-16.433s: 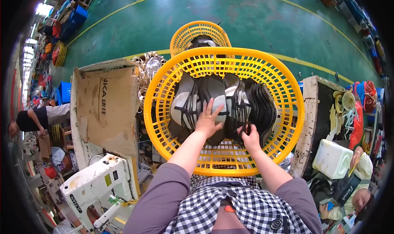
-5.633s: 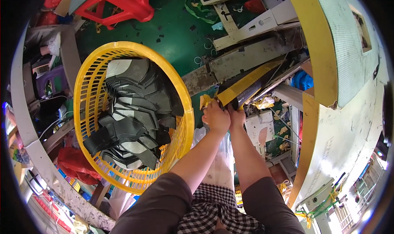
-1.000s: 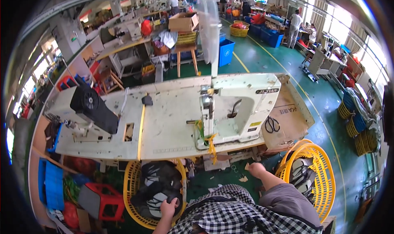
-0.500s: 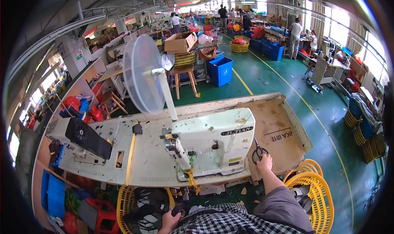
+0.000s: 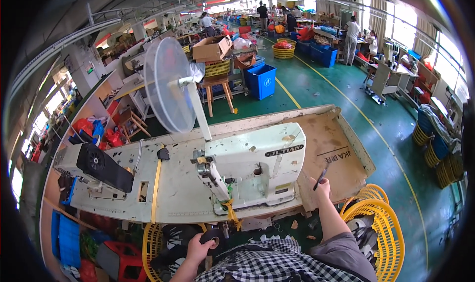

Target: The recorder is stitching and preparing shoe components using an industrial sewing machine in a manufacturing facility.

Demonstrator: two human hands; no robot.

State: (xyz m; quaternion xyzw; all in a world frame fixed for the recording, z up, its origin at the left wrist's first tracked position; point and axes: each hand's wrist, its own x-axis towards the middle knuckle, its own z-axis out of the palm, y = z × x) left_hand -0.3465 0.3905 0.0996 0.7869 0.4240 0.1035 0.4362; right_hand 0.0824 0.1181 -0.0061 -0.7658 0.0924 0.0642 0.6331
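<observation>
Head view | left hand (image 5: 197,250) grasping 1 black roll (image 5: 210,234) | right hand (image 5: 323,188) gripping scissors (image 5: 319,179) | cardboard (image 5: 321,141) beside

Left hand (image 5: 198,247) low in a curled grip, right hand (image 5: 322,188) farther forward, also gripping, right forearm (image 5: 332,220) outstretched.

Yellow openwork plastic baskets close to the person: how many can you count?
3: a first basket by the left hand, partly hidden; a second basket beside the purple-grey right sleeve; a third basket behind the second. More may be hidden under the white worktable.
</observation>
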